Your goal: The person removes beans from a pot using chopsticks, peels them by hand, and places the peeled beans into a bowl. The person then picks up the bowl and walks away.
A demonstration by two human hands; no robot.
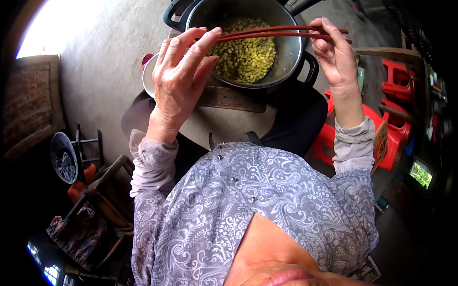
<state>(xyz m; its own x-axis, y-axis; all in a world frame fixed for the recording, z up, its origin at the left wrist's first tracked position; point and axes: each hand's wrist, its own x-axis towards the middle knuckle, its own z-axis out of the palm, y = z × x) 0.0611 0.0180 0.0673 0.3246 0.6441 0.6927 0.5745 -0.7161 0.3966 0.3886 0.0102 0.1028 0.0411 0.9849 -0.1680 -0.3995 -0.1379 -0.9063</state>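
Note:
A pair of reddish-brown chopsticks [272, 32] lies nearly level over a large metal pot [289, 47]. My right hand [338, 55] grips their right end between thumb and fingers. At the left end, the fingers of my left hand [183, 64] bend over the chopstick tips and partly hide them, while its thumb points right below them. Inside the pot is a heap of yellow-green beans [248, 55]. The pot has black handles [311, 69]. A white bowl [149, 78] is partly hidden behind my left hand.
Under the pot is a wooden stool or bench [231, 98], between my knees. Red plastic stools [398, 81] stand to the right. On the left are a round patterned basin [64, 157], a wooden chair [107, 178] with cloth on it, and a wooden panel [33, 102].

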